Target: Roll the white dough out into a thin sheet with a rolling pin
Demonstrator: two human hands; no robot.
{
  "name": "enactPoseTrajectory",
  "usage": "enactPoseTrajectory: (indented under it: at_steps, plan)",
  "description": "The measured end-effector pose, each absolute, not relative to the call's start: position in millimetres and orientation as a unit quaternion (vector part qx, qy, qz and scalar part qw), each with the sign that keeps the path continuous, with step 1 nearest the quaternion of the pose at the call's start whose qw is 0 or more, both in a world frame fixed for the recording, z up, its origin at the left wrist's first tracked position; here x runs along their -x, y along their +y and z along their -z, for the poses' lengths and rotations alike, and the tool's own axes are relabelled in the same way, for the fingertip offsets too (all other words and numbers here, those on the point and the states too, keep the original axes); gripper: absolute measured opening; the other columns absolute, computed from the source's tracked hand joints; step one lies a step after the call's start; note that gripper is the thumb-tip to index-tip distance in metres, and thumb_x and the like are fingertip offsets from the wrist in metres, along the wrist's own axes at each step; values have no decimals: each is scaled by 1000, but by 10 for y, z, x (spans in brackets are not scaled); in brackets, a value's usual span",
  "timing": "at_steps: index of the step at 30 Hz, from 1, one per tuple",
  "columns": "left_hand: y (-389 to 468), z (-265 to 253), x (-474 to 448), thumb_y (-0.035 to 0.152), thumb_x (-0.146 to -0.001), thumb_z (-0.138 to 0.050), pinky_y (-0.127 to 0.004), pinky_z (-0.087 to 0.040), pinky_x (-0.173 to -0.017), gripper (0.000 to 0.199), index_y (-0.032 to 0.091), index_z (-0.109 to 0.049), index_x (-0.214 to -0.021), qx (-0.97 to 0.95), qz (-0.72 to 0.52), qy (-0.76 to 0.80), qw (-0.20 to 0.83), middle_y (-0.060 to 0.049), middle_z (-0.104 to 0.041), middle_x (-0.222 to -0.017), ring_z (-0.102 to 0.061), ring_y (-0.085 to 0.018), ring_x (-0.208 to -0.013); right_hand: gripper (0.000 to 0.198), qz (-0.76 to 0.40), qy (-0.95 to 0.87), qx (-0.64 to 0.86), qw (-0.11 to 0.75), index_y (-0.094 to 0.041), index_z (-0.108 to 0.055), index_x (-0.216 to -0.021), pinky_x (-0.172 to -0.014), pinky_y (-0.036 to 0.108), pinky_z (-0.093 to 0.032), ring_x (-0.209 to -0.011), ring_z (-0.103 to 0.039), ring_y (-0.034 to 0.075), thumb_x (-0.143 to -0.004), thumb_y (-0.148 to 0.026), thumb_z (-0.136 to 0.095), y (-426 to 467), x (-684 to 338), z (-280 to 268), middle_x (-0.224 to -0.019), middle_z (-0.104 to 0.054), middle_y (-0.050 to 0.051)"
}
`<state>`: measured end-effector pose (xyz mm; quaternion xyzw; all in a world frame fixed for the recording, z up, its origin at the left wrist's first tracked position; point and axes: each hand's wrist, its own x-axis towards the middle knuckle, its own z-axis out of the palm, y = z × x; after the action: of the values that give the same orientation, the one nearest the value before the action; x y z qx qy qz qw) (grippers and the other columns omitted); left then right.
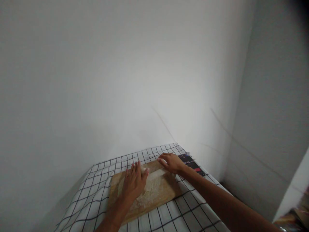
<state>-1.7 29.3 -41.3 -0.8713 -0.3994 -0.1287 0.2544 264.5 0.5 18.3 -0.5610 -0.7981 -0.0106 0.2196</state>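
Observation:
My left hand (135,180) lies flat on pale, flour-dusted dough (155,175), its fingers stretched out toward the far side of a wooden board (161,199). My right hand (171,162) is over the far right part of the board, by the dough's right end. Its fingers point left and are loosely bent, with the thumb apart below them. Dough shows between the two hands, and the part under my left palm is hidden. Flour is spread in a thin layer over the middle of the board.
The board rests on a white tablecloth (84,199) with black grid lines. A phone (193,165) with a dark timer screen lies right of the board, close to my right wrist. Plain walls (145,80) stand behind the table and to its right.

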Motion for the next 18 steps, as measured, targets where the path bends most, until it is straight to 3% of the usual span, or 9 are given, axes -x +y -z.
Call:
enactPoseTrajectory:
  at_steps: [3, 5, 9, 12, 18]
  plan:
    - [315, 382, -24, 13, -102, -43, -71, -42, -108, 45, 28, -58, -142, 871, 124, -411, 239, -20, -50, -156, -47, -42, -142, 56, -10, -811, 544, 216, -23, -71, -119, -94, 37, -51, -110, -69, 24, -109, -53, -25, 138, -2711, -145, -118, -75, 9]
    - [284, 356, -92, 26, -105, -43, -68, -41, -112, 42, 19, -55, -144, 855, 155, -445, 219, -24, -50, -154, -47, -42, -142, 57, -22, -821, 532, 208, -22, -69, -124, -99, 39, -50, -115, -67, 25, -109, -51, -23, 185, -2751, -38, -123, -74, 9]
    - [196, 287, -216, 51, -106, -36, -62, -38, -116, 68, 0, -43, -150, 830, 203, -488, 180, -30, -52, -150, -47, -40, -143, 55, -24, -821, 526, 219, -20, -64, -137, -114, 46, -41, -138, -53, 26, -108, -46, -24, 185, -2799, 187, -143, -64, 11]
    - [136, 264, -242, 54, -105, -34, -59, -37, -117, 71, 0, -41, -151, 833, 206, -485, 169, -29, -51, -152, -46, -39, -144, 54, -19, -812, 541, 219, -21, -62, -141, -119, 50, -36, -145, -46, 28, -108, -46, -28, 80, -2798, 235, -150, -58, 10]
    - [-43, 352, -202, 54, -105, -35, -58, -37, -118, 73, -1, -33, -154, 843, 226, -465, 147, -30, -46, -155, -41, -39, -148, 53, -6, -813, 539, 221, -21, -64, -138, -118, 49, -39, -142, -50, 27, -110, -42, -25, -444, -2732, 196, -148, -61, 11]
